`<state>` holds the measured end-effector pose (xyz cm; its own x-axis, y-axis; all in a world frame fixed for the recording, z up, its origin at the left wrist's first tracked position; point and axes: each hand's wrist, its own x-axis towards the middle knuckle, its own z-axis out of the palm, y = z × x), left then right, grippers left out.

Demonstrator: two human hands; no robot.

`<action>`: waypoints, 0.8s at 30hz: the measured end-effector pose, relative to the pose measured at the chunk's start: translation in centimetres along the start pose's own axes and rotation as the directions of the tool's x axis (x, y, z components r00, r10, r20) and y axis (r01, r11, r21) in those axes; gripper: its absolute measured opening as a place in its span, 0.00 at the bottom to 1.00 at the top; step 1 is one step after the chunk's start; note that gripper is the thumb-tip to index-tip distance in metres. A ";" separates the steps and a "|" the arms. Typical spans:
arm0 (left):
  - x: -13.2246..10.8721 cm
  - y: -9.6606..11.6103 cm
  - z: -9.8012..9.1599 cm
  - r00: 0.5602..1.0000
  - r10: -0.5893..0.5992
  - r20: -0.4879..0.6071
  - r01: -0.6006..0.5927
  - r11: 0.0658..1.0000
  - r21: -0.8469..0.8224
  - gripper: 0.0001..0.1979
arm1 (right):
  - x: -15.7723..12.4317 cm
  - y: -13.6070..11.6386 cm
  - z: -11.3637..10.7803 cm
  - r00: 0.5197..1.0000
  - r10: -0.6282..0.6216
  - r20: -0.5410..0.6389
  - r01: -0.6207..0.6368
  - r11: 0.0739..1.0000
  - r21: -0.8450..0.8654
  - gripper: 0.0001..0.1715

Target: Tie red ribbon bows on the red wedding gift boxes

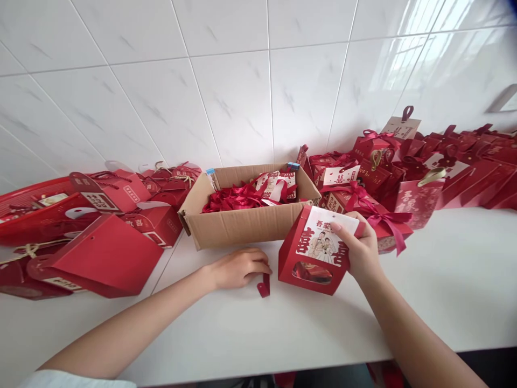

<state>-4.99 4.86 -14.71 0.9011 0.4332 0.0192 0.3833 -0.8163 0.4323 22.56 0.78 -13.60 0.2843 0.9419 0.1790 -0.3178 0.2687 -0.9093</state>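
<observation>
My right hand [363,245] grips a red wedding favor box [287,253] by its upper right side, thumb over the front. The box is slightly tilted. A white panel with a drawn couple covers its upper front, and red contents show through an oval window below. To its left, my left hand [241,268] is low over the white table [218,328] with curled fingers closed on a short dark red strap [264,286], which hangs from the fingertips. Just behind both hands stands an open cardboard box [238,229] holding red ribbons [234,198] and printed cards [277,186].
Several red gift boxes [109,250] crowd the left, beside a red plastic basket [36,196]. On the right, more red boxes [496,175] fill the back along the tiled wall [230,91], some tied with ribbon bows [377,218]. The table's front edge is near me.
</observation>
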 end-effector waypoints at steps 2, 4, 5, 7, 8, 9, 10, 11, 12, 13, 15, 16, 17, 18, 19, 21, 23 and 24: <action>0.3 -0.3 0.2 1.000 0.009 -0.024 -0.010 1.000 -0.029 0.19 | 0.1 0.0 0.1 1.000 0.007 0.008 -0.007 1.000 0.018 0.17; 0.4 -0.7 0.8 0.997 -0.001 -0.073 -0.004 0.997 -0.072 0.17 | 0.1 0.0 0.1 1.000 0.011 0.010 -0.012 1.000 0.018 0.17; 0.5 -0.8 1.1 0.994 -0.016 -0.108 0.005 0.995 -0.100 0.16 | 0.2 0.1 0.1 1.000 0.012 0.006 -0.012 1.000 0.014 0.17; 0.5 -0.9 1.9 0.979 -0.068 -0.194 0.034 0.985 -0.171 0.13 | 0.2 0.1 0.1 1.000 0.006 -0.007 -0.006 1.000 0.002 0.18; 0.5 -0.9 2.1 0.964 -0.106 -0.244 0.053 0.975 -0.215 0.11 | 0.2 0.1 0.1 1.000 -0.005 -0.016 0.005 1.000 -0.006 0.18; 0.5 -0.7 2.3 0.942 -0.154 -0.297 0.073 0.961 -0.266 0.10 | 0.2 0.2 0.1 0.999 -0.023 -0.027 0.022 1.000 -0.021 0.18; 0.5 -0.4 2.3 0.913 -0.208 -0.350 0.092 0.943 -0.320 0.10 | 0.2 0.2 0.1 0.998 -0.047 -0.039 0.045 0.998 -0.048 0.18; 0.5 0.0 2.2 0.879 -0.264 -0.397 0.106 0.920 -0.378 0.10 | 0.1 0.2 0.2 0.995 -0.078 -0.054 0.073 0.994 -0.086 0.18; 0.5 0.6 1.8 0.843 -0.319 -0.434 0.113 0.893 -0.436 0.10 | 0.0 0.2 0.2 0.991 -0.114 -0.073 0.104 0.986 -0.133 0.17; 0.6 1.3 1.4 0.811 -0.365 -0.457 0.112 0.864 -0.491 0.09 | -0.1 0.2 0.3 0.984 -0.154 -0.092 0.135 0.973 -0.187 0.16; 0.9 3.1 0.5 0.776 -0.420 -0.471 0.091 0.812 -0.576 0.09 | -0.5 0.2 0.5 0.964 -0.236 -0.122 0.191 0.935 -0.298 0.15; 1.1 4.0 0.0 0.771 -0.433 -0.467 0.071 0.787 -0.612 0.09 | -0.8 0.2 0.6 0.953 -0.277 -0.125 0.219 0.911 -0.351 0.14; 1.4 5.0 -0.4 0.768 -0.443 -0.463 0.043 0.756 -0.653 0.09 | -1.1 0.2 0.8 0.941 -0.317 -0.115 0.249 0.883 -0.397 0.13; 1.9 5.9 -0.6 0.764 -0.454 -0.458 0.002 0.712 -0.702 0.09 | -1.5 0.2 0.9 0.930 -0.355 -0.093 0.283 0.855 -0.435 0.12; 2.4 6.7 -0.8 0.759 -0.464 -0.456 -0.049 0.658 -0.751 0.08 | -1.8 0.1 1.1 0.919 -0.390 -0.063 0.320 0.827 -0.462 0.11; 3.5 8.0 -0.9 0.739 -0.455 -0.497 -0.144 0.614 -0.776 0.07 | -2.5 0.1 1.4 0.893 -0.449 0.014 0.400 0.781 -0.479 0.08; 4.6 8.8 -0.9 0.683 -0.383 -0.622 -0.208 0.714 -0.669 0.05 | -3.0 0.0 1.7 0.861 -0.497 0.106 0.487 0.749 -0.449 0.05; 5.1 9.0 -0.8 0.645 -0.316 -0.696 -0.228 0.789 -0.570 0.05 | -3.2 -0.1 1.8 0.838 -0.523 0.156 0.535 0.733 -0.419 0.04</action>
<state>2.92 0.02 -9.95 0.3190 0.8033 0.5030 -0.0184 -0.5254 0.8507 20.02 -1.85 -13.40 0.2633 0.6804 0.6839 0.2984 0.6167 -0.7284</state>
